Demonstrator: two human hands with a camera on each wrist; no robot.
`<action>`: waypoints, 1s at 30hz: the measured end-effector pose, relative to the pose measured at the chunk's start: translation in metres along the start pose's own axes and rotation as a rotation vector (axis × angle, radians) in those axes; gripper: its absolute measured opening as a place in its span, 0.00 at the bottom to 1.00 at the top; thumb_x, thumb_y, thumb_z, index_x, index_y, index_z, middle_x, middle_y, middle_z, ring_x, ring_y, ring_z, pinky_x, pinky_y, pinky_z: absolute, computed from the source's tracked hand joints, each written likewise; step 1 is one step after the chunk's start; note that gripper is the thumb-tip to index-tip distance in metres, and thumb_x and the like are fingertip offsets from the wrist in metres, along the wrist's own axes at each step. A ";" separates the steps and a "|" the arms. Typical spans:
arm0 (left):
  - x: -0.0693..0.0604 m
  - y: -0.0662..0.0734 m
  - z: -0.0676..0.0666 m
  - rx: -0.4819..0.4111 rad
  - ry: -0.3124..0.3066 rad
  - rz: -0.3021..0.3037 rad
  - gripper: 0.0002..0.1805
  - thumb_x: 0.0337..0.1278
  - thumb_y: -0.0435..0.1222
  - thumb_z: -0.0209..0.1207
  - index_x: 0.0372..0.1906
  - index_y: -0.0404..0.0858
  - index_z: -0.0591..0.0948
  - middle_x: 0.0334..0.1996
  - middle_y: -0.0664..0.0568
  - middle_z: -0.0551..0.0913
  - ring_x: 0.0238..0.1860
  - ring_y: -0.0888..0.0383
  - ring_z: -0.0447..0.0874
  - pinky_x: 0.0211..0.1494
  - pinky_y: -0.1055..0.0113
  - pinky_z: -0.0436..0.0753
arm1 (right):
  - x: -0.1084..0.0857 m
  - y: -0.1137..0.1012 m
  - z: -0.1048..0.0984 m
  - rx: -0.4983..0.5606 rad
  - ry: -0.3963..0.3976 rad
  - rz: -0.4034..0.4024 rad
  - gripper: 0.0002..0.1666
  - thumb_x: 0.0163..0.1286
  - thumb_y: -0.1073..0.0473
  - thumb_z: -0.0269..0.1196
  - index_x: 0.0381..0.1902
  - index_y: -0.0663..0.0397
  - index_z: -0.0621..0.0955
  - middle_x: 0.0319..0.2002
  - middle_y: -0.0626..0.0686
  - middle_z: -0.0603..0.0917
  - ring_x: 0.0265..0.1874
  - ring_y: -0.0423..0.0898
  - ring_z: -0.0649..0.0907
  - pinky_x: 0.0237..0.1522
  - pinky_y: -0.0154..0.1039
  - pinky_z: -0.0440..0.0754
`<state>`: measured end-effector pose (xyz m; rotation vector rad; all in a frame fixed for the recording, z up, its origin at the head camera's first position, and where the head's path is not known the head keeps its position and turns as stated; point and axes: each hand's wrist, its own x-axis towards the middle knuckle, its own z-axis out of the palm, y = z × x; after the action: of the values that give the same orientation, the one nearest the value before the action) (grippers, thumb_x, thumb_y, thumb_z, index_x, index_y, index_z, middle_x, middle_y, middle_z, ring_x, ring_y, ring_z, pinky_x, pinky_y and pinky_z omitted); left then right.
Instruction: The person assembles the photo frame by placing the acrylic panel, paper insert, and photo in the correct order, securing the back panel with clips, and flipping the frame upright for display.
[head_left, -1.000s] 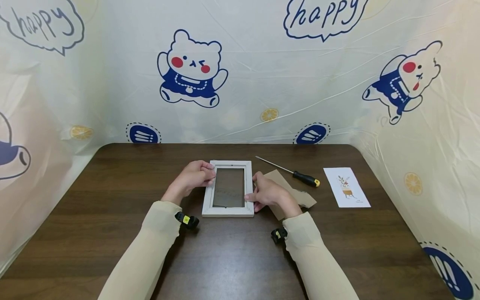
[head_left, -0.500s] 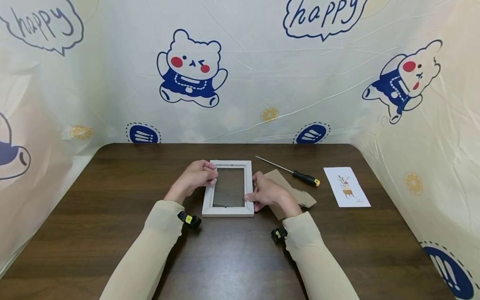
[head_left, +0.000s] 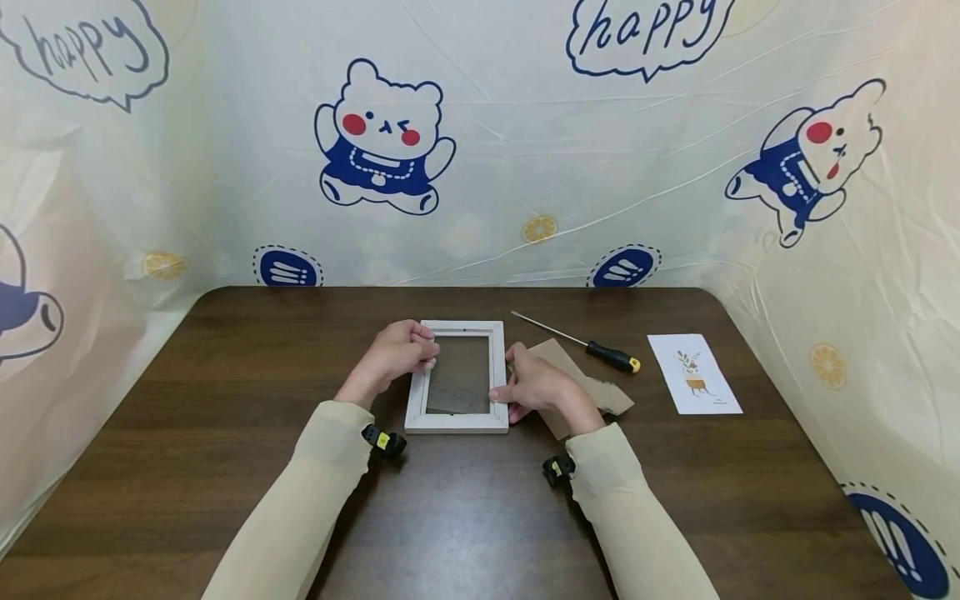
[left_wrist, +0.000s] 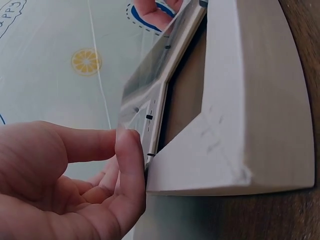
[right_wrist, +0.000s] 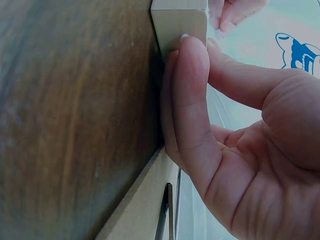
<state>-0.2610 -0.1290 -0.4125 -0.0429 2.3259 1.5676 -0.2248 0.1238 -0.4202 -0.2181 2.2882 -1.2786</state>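
Observation:
A white picture frame (head_left: 457, 424) lies flat on the brown table, its back side up. At its upper left side my left hand (head_left: 395, 348) pinches a clear sheet (left_wrist: 141, 82) between thumb and index finger. In the left wrist view that sheet stands tilted, its held edge raised off the frame; the head view barely shows it. My right hand (head_left: 538, 382) holds the frame's right side, thumb on top. The right wrist view has its fingers (right_wrist: 192, 85) against the frame's outer side wall (right_wrist: 180, 30).
Beneath and beyond my right hand lies a tan backing board (head_left: 557, 358). A screwdriver (head_left: 611, 357) with a black and yellow handle lies behind it. Farther right is a white card (head_left: 695, 375) with a potted plant print. A patterned curtain (head_left: 487, 167) surrounds the table.
My left hand has shifted slightly rightward over the frame's opening, pinching the sheet. My right hand and the frame have stayed in place.

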 end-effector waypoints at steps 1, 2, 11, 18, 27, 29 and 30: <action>0.000 0.000 0.000 0.014 0.008 0.003 0.19 0.75 0.31 0.60 0.62 0.27 0.74 0.46 0.40 0.84 0.37 0.59 0.85 0.42 0.70 0.87 | 0.000 0.000 0.000 -0.001 0.000 0.001 0.33 0.76 0.67 0.67 0.69 0.66 0.61 0.37 0.62 0.82 0.20 0.47 0.84 0.28 0.41 0.89; 0.000 0.000 0.001 0.031 0.016 0.005 0.18 0.74 0.32 0.60 0.61 0.28 0.75 0.45 0.41 0.84 0.37 0.59 0.85 0.42 0.70 0.87 | 0.000 0.000 0.000 -0.001 0.000 0.003 0.33 0.76 0.67 0.67 0.69 0.66 0.61 0.37 0.62 0.82 0.20 0.47 0.84 0.28 0.41 0.89; 0.001 -0.001 0.005 0.182 0.078 0.062 0.15 0.72 0.34 0.63 0.56 0.31 0.77 0.34 0.49 0.81 0.37 0.56 0.86 0.44 0.65 0.87 | 0.000 0.000 0.000 0.010 0.001 -0.005 0.32 0.76 0.68 0.66 0.68 0.67 0.62 0.36 0.62 0.82 0.20 0.47 0.84 0.28 0.41 0.89; -0.001 -0.002 0.007 0.333 0.125 0.103 0.15 0.71 0.36 0.63 0.54 0.32 0.77 0.30 0.51 0.79 0.34 0.54 0.81 0.44 0.61 0.78 | 0.000 0.001 0.001 0.010 0.003 -0.004 0.32 0.76 0.68 0.67 0.67 0.67 0.62 0.37 0.62 0.81 0.19 0.47 0.83 0.28 0.41 0.89; -0.004 0.001 0.011 0.399 0.154 0.107 0.18 0.71 0.37 0.64 0.58 0.31 0.78 0.41 0.45 0.82 0.44 0.48 0.81 0.49 0.55 0.82 | 0.000 0.000 0.000 0.009 0.002 0.001 0.33 0.76 0.67 0.67 0.68 0.66 0.61 0.37 0.62 0.82 0.20 0.47 0.84 0.28 0.42 0.90; -0.004 0.001 0.012 0.410 0.156 0.105 0.20 0.72 0.37 0.64 0.60 0.30 0.78 0.43 0.43 0.83 0.45 0.47 0.82 0.50 0.54 0.83 | -0.001 -0.001 0.000 0.008 0.001 0.000 0.33 0.76 0.67 0.67 0.68 0.66 0.61 0.37 0.62 0.82 0.20 0.47 0.84 0.29 0.42 0.90; -0.004 0.001 0.012 0.419 0.159 0.105 0.20 0.72 0.37 0.64 0.61 0.30 0.78 0.43 0.43 0.83 0.44 0.47 0.82 0.49 0.54 0.83 | -0.001 -0.001 0.000 0.008 0.000 -0.001 0.33 0.76 0.67 0.67 0.68 0.66 0.62 0.37 0.62 0.82 0.21 0.47 0.84 0.29 0.42 0.90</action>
<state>-0.2539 -0.1185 -0.4142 0.0576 2.7755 1.1235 -0.2240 0.1233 -0.4194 -0.2161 2.2833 -1.2875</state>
